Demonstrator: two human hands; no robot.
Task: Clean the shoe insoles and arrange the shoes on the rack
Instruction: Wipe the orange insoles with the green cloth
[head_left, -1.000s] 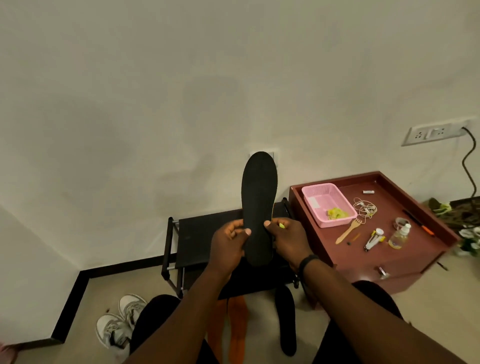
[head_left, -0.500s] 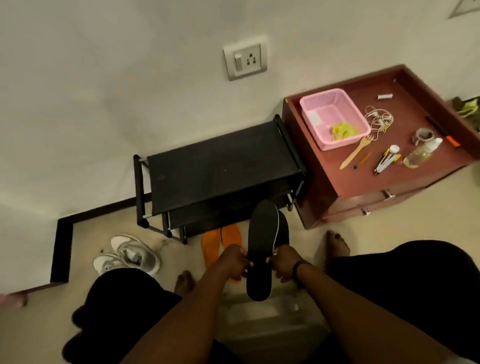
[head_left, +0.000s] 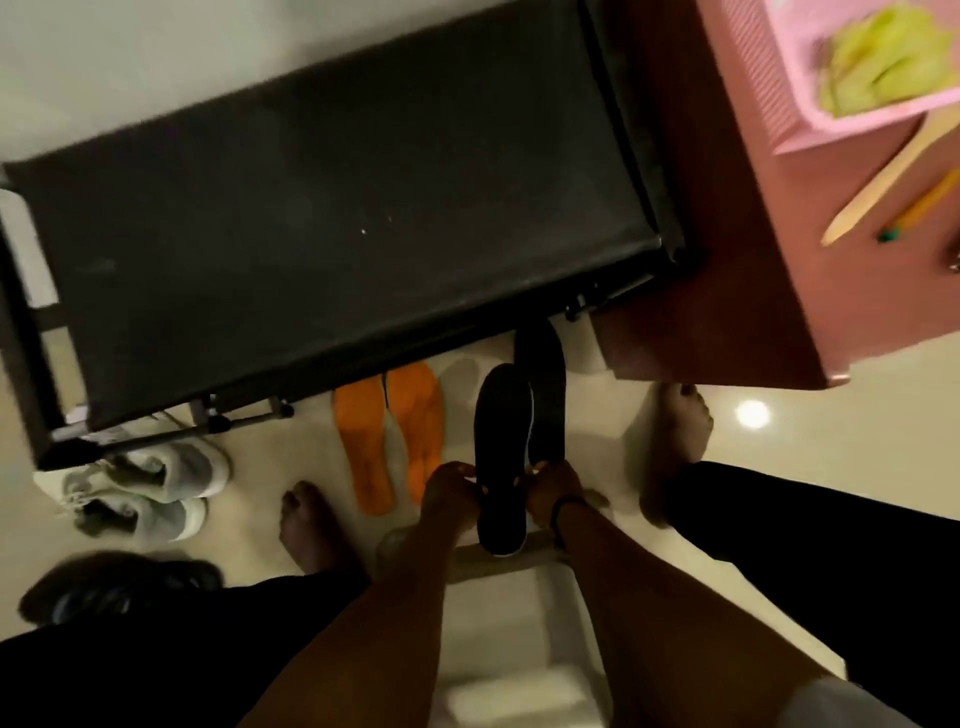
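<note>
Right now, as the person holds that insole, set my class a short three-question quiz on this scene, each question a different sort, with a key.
1. True or false: both hands grip the black insole.
2. Multiple choice: the orange insoles lie A) on the shoe rack B) on the floor C) in the pink basket.
3. Fill in: the grey sneakers sit on the floor by the rack's ____ end, as the person sees it.

Key: 1 true: left hand, right hand. 2 B: floor, before the shoe rack. 3 left.

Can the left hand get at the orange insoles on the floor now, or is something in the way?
Probably not yet: the left hand grips the black insole together with the right hand. The orange insoles lie uncovered just beside it; nothing blocks them.
</note>
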